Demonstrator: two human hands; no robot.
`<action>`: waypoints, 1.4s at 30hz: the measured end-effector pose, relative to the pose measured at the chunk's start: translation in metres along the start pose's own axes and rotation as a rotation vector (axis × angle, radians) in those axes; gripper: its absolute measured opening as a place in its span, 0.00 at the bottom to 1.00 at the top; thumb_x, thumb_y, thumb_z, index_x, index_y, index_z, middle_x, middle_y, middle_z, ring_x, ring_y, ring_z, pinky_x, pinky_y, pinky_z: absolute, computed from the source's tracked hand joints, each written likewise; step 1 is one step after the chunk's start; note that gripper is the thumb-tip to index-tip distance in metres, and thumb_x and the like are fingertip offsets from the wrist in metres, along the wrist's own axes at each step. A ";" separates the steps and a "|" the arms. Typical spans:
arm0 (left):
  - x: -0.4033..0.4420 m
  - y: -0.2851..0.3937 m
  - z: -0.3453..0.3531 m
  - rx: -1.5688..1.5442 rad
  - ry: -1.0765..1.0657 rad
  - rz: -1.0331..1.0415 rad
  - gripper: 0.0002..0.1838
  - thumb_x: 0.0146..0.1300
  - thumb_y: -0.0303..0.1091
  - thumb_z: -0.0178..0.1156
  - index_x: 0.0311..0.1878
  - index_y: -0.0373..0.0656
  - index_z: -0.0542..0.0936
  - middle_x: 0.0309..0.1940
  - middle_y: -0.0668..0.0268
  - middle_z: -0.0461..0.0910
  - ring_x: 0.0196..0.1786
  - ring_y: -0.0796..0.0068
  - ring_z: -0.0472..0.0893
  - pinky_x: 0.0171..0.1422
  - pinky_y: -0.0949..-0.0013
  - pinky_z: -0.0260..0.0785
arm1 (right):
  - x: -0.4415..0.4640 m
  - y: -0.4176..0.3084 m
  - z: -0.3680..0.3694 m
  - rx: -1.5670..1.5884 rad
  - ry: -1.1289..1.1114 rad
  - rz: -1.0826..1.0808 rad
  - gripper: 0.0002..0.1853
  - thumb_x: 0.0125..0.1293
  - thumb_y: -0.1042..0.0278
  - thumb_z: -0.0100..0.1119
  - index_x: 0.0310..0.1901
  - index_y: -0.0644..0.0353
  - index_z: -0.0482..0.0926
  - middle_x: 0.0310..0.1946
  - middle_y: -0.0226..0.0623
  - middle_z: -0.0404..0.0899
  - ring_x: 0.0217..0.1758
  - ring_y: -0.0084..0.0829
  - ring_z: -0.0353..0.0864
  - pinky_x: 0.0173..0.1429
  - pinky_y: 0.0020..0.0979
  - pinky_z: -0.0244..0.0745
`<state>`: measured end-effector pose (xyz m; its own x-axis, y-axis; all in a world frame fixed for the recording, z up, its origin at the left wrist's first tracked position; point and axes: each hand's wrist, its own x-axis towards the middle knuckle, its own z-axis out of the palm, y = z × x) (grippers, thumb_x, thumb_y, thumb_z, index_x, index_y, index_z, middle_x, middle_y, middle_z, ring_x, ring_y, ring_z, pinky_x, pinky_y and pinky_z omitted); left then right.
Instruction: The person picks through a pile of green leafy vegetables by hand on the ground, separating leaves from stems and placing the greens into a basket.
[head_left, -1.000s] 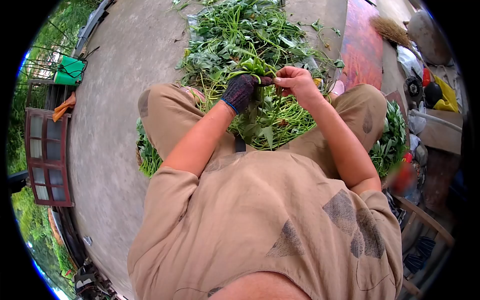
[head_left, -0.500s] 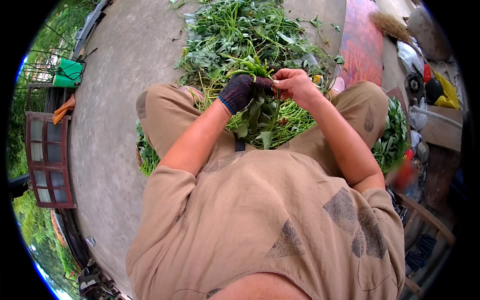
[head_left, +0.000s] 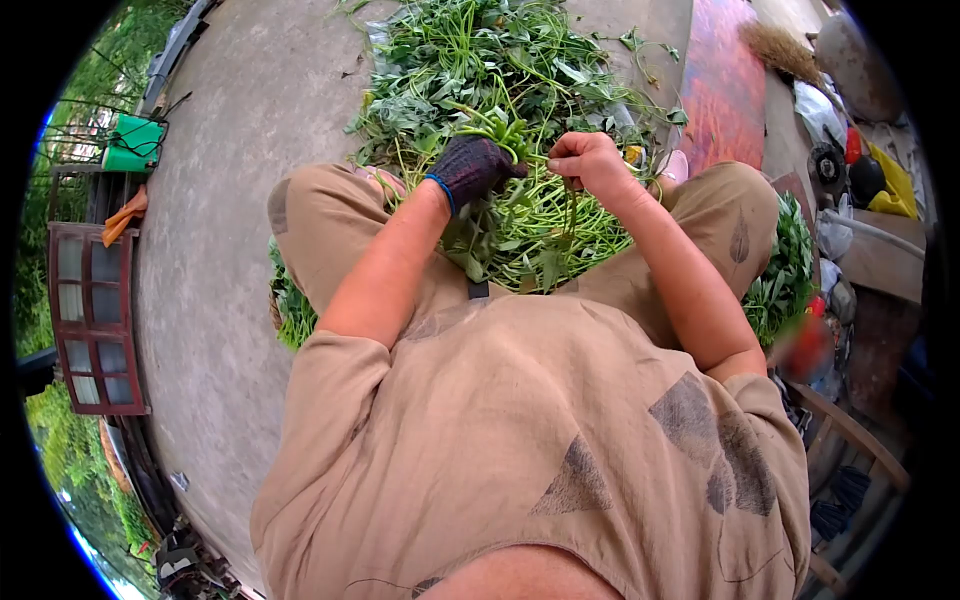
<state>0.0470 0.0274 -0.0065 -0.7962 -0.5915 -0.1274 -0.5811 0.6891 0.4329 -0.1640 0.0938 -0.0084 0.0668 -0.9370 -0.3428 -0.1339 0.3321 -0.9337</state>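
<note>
My left hand [head_left: 475, 170], in a dark knitted glove with a blue cuff, is closed round a bunch of leafy green stems [head_left: 497, 132]. The cut ends stick up above the fist, and the leaves hang below it. Bare and a little to the right, my right hand [head_left: 592, 163] pinches a thin green stem [head_left: 539, 158] that reaches across to the bunch. More loose stems [head_left: 590, 235] lie between my legs, under both hands. Beyond them spreads a large heap of leafy stems [head_left: 480, 60] on the ground.
Leafy bundles [head_left: 780, 270] lie outside my right knee, with more greens [head_left: 292, 305] beside my left. A reddish board [head_left: 725, 80] lies at the right, near a straw broom [head_left: 778, 52] and bags. On the left stand a window frame [head_left: 100, 320] and green bucket [head_left: 132, 143].
My hands have moved apart: the left went slightly left with the bunch and the right slightly right. A thin stem now stretches across the gap between them.
</note>
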 end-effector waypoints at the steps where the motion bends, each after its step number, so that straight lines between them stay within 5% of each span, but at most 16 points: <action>1: -0.002 -0.001 -0.006 -0.088 -0.027 -0.104 0.13 0.65 0.45 0.54 0.34 0.56 0.86 0.24 0.66 0.83 0.30 0.64 0.83 0.37 0.64 0.73 | 0.009 0.011 -0.010 -0.023 0.007 -0.059 0.03 0.58 0.75 0.64 0.33 0.63 0.80 0.21 0.23 0.73 0.19 0.15 0.67 0.24 0.20 0.61; 2: -0.007 -0.014 -0.005 0.033 0.176 0.080 0.14 0.63 0.43 0.59 0.28 0.47 0.85 0.22 0.65 0.83 0.23 0.71 0.80 0.31 0.67 0.70 | 0.016 0.020 -0.023 -0.095 0.117 -0.108 0.05 0.56 0.74 0.65 0.33 0.64 0.82 0.21 0.25 0.74 0.19 0.16 0.68 0.24 0.22 0.63; 3: -0.010 -0.022 -0.015 -0.219 0.046 -0.236 0.13 0.62 0.42 0.60 0.30 0.44 0.85 0.19 0.66 0.81 0.22 0.73 0.79 0.31 0.67 0.71 | 0.020 0.025 -0.035 -0.168 0.227 -0.158 0.07 0.54 0.73 0.66 0.34 0.65 0.83 0.21 0.27 0.76 0.19 0.17 0.69 0.24 0.24 0.66; 6: -0.025 -0.050 -0.024 -0.632 0.149 -0.417 0.12 0.62 0.41 0.61 0.34 0.41 0.85 0.20 0.65 0.81 0.23 0.75 0.79 0.33 0.69 0.71 | 0.020 0.021 -0.059 -0.041 0.356 -0.026 0.10 0.54 0.76 0.66 0.40 0.63 0.82 0.18 0.25 0.73 0.16 0.17 0.65 0.19 0.22 0.61; 10: -0.020 -0.031 -0.007 -0.787 0.018 -0.491 0.13 0.60 0.40 0.64 0.39 0.39 0.85 0.28 0.63 0.83 0.30 0.77 0.80 0.39 0.71 0.71 | 0.005 0.011 -0.030 0.256 0.127 -0.033 0.23 0.57 0.82 0.61 0.55 0.59 0.75 0.21 0.24 0.72 0.18 0.15 0.67 0.20 0.19 0.62; 13: -0.014 0.030 0.010 -0.745 -0.060 -0.050 0.13 0.57 0.39 0.66 0.42 0.41 0.85 0.35 0.64 0.83 0.36 0.77 0.79 0.44 0.73 0.70 | 0.004 0.007 0.014 0.380 0.101 -0.027 0.14 0.59 0.84 0.57 0.46 0.60 0.80 0.26 0.23 0.75 0.25 0.16 0.73 0.25 0.19 0.67; 17: -0.006 0.023 0.029 -1.071 -0.103 -0.223 0.12 0.56 0.35 0.65 0.42 0.43 0.85 0.32 0.67 0.84 0.34 0.76 0.81 0.41 0.71 0.72 | 0.002 0.007 0.012 0.343 0.077 -0.004 0.08 0.63 0.79 0.55 0.42 0.60 0.82 0.32 0.25 0.79 0.30 0.17 0.76 0.31 0.23 0.74; 20: -0.013 0.001 0.021 -1.025 -0.007 -0.149 0.12 0.56 0.34 0.64 0.41 0.37 0.84 0.31 0.66 0.84 0.34 0.76 0.82 0.40 0.71 0.73 | 0.004 0.002 -0.007 -0.224 -0.005 0.002 0.08 0.61 0.76 0.57 0.41 0.57 0.82 0.33 0.30 0.81 0.31 0.24 0.79 0.37 0.28 0.77; 22: -0.013 -0.010 0.023 -1.050 0.088 -0.103 0.13 0.57 0.34 0.64 0.40 0.34 0.83 0.31 0.65 0.84 0.34 0.76 0.81 0.41 0.71 0.73 | 0.009 0.015 -0.007 -0.460 0.036 -0.294 0.08 0.59 0.73 0.59 0.41 0.55 0.83 0.35 0.33 0.81 0.34 0.30 0.80 0.39 0.32 0.77; 28: -0.017 0.013 0.001 -1.151 0.018 -0.488 0.09 0.58 0.33 0.63 0.38 0.40 0.86 0.27 0.67 0.83 0.29 0.76 0.81 0.36 0.71 0.72 | -0.009 0.003 0.008 -0.991 0.201 -0.670 0.03 0.54 0.67 0.62 0.31 0.52 0.81 0.35 0.32 0.73 0.39 0.39 0.78 0.42 0.39 0.74; 31: -0.020 0.001 0.008 -0.322 -0.025 0.210 0.07 0.53 0.31 0.63 0.34 0.48 0.87 0.26 0.66 0.83 0.29 0.72 0.81 0.35 0.69 0.71 | -0.008 0.005 0.005 -1.126 0.241 -0.834 0.03 0.55 0.67 0.61 0.32 0.51 0.81 0.35 0.30 0.73 0.39 0.39 0.78 0.42 0.40 0.74; 34: -0.016 -0.004 0.018 -0.134 0.088 0.319 0.08 0.50 0.34 0.63 0.33 0.55 0.88 0.23 0.67 0.82 0.27 0.69 0.81 0.33 0.68 0.71 | -0.012 0.008 0.013 -1.253 0.175 -0.579 0.04 0.57 0.64 0.60 0.34 0.51 0.81 0.36 0.32 0.75 0.40 0.40 0.79 0.42 0.41 0.74; 38: -0.019 0.009 0.007 -0.248 0.094 0.153 0.07 0.52 0.34 0.63 0.33 0.54 0.88 0.22 0.68 0.82 0.23 0.71 0.81 0.32 0.69 0.72 | -0.006 0.013 0.021 -0.883 0.330 -0.384 0.10 0.59 0.57 0.61 0.37 0.53 0.80 0.35 0.37 0.80 0.38 0.40 0.81 0.41 0.42 0.74; 39: -0.019 0.013 0.003 -0.293 0.095 0.103 0.06 0.53 0.34 0.63 0.33 0.54 0.88 0.22 0.68 0.83 0.23 0.71 0.81 0.32 0.69 0.72 | 0.006 0.026 0.017 -0.763 0.380 -0.420 0.08 0.61 0.63 0.62 0.38 0.56 0.80 0.26 0.37 0.80 0.31 0.37 0.81 0.32 0.37 0.72; 40: -0.019 0.008 0.010 -0.720 0.063 0.011 0.06 0.53 0.31 0.64 0.32 0.52 0.88 0.24 0.68 0.83 0.27 0.72 0.82 0.35 0.69 0.74 | 0.020 0.030 0.003 -0.318 0.354 -0.182 0.07 0.62 0.66 0.61 0.38 0.59 0.80 0.23 0.35 0.78 0.27 0.32 0.80 0.26 0.33 0.69; 42: -0.022 0.005 0.011 -0.524 0.305 0.300 0.05 0.52 0.26 0.64 0.33 0.44 0.86 0.30 0.63 0.84 0.35 0.68 0.83 0.41 0.67 0.75 | 0.018 0.015 -0.028 0.350 0.358 0.104 0.04 0.63 0.73 0.61 0.38 0.65 0.80 0.18 0.28 0.74 0.18 0.20 0.75 0.17 0.21 0.57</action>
<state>0.0601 0.0484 -0.0112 -0.7824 -0.5511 0.2903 -0.1226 0.5932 0.7957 -0.1919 0.0784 -0.0255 -0.2809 -0.8551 -0.4359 0.2213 0.3842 -0.8963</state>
